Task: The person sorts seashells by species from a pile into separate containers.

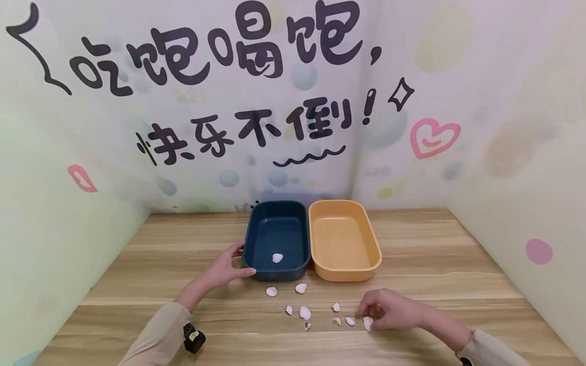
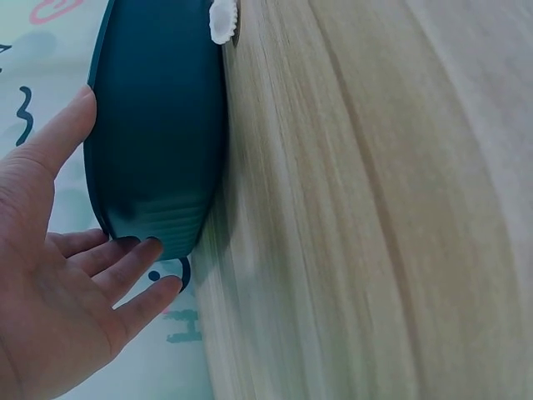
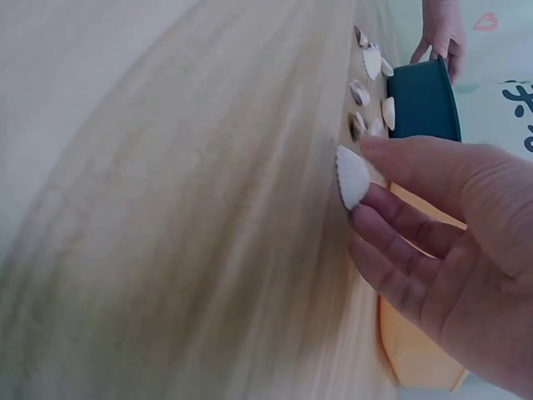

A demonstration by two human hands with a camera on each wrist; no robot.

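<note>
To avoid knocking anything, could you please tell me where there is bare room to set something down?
Bare table lies right of the orange tray, towards the right wall, and left of the blue tray, beyond the left hand. The orange tray is bare inside. It is crowded in front of both trays, where shells lie up to the right hand.

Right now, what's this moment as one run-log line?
left hand: touching blue tray | right hand: touching white shell | blue tray: single shell inside | yellow tray: beside blue tray
</note>
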